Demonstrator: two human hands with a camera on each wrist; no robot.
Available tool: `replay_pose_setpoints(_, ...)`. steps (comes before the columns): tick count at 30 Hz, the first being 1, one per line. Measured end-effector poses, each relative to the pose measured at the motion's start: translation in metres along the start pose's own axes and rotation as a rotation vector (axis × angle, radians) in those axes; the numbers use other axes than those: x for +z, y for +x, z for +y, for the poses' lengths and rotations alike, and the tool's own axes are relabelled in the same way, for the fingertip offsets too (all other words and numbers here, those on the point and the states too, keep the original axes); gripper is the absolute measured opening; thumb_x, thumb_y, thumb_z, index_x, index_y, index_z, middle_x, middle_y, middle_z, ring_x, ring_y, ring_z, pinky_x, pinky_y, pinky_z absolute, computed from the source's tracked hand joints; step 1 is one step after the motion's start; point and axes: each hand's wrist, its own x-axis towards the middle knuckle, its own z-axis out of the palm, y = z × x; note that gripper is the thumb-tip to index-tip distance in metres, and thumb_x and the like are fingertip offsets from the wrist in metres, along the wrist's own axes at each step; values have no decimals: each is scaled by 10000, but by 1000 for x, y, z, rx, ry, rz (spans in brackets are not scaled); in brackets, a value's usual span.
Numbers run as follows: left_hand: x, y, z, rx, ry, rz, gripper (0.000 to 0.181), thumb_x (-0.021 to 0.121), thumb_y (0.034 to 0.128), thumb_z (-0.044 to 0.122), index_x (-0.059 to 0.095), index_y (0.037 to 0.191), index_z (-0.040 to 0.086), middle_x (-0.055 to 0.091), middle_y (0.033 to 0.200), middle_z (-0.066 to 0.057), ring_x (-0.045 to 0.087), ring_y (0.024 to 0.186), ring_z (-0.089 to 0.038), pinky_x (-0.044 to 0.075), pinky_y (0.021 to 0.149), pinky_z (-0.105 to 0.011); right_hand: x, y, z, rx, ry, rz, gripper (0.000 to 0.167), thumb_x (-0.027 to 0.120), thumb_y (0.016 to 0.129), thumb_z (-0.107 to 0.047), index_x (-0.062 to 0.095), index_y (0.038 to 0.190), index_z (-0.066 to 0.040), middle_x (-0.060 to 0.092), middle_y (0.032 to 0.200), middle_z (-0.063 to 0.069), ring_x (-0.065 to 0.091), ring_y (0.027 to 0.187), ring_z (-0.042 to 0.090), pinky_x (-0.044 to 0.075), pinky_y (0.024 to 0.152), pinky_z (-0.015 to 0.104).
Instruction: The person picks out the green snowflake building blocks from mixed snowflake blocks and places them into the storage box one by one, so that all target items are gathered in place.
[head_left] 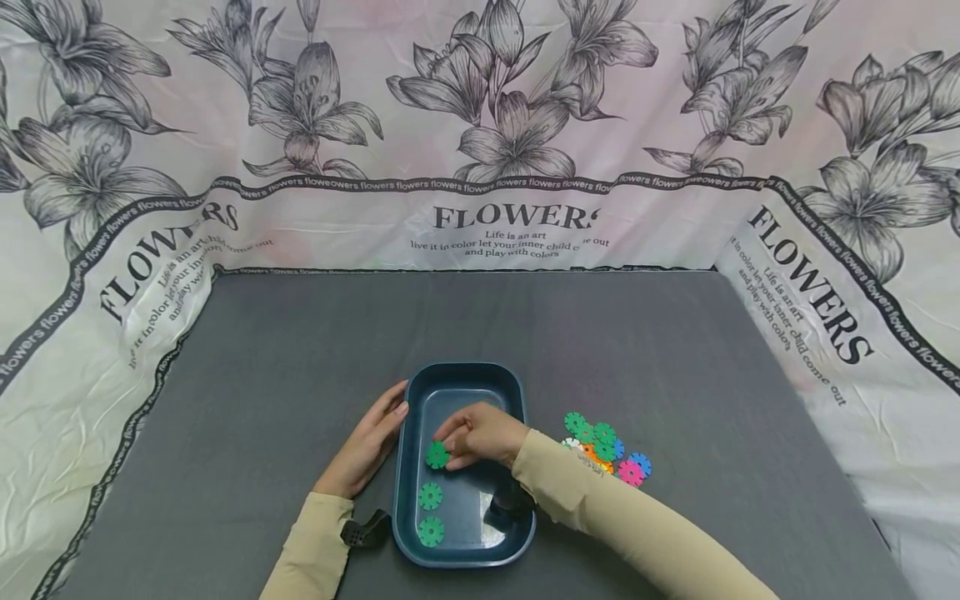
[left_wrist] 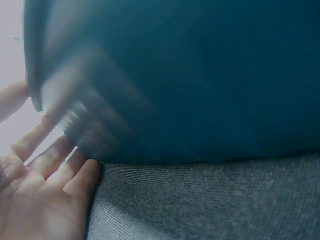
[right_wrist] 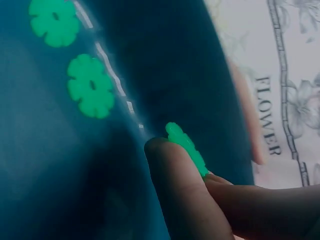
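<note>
In the head view, my right hand (head_left: 486, 432) is inside the blue tray (head_left: 467, 375), pinching a green notched disc (head_left: 437, 455) between thumb and fingers over its left side. The right wrist view shows this green notched disc (right_wrist: 187, 147) edge-on at the fingertips. Two more green notched discs, the middle one (head_left: 431, 497) and the lower one (head_left: 431, 532), lie flat in a column along the tray's left side. My left hand (head_left: 363, 446) rests against the tray's left outer wall; the left wrist view shows its fingers (left_wrist: 59, 155) extended against that wall.
Right of the tray lies a loose pile of notched discs: green ones (head_left: 603, 433), blue ones (head_left: 641, 463), a pink one (head_left: 631, 473), and orange and white ones partly behind the right sleeve. A grey cloth (head_left: 337, 333) covers the table. Flower-printed sheets (head_left: 517, 225) enclose its back and sides.
</note>
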Motion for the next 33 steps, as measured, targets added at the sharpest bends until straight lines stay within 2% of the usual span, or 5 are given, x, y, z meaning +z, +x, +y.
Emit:
replay_pose_setpoints(9,-1,0,0,-3,-18,-9,567,522,988,357,301,1470,156,324,1513,-76,292,1385,-244,150,1160,-475,11,13,3,15,-47,73,172,583,862,107,652,1018,82,673,833,154,657,672,139,574,686,302)
replay_pose_setpoints(21,-3,0,-2,11,-7,-18,568,506,999,338,285,1479,129,311,1519,-108,284,1387,-266,145,1156,-497,18,16,3,7,-105,85,149,642,803,140,634,946,99,693,792,195,638,614,136,576,647,307)
replay_pose_setpoints(33,-2,0,-3,14,11,-3,572,515,991,359,293,1472,141,316,1520,-80,282,1396,-249,148,1163,-482,18,14,5,-19,-207,104,144,672,779,142,632,901,76,650,669,98,624,549,122,568,586,292)
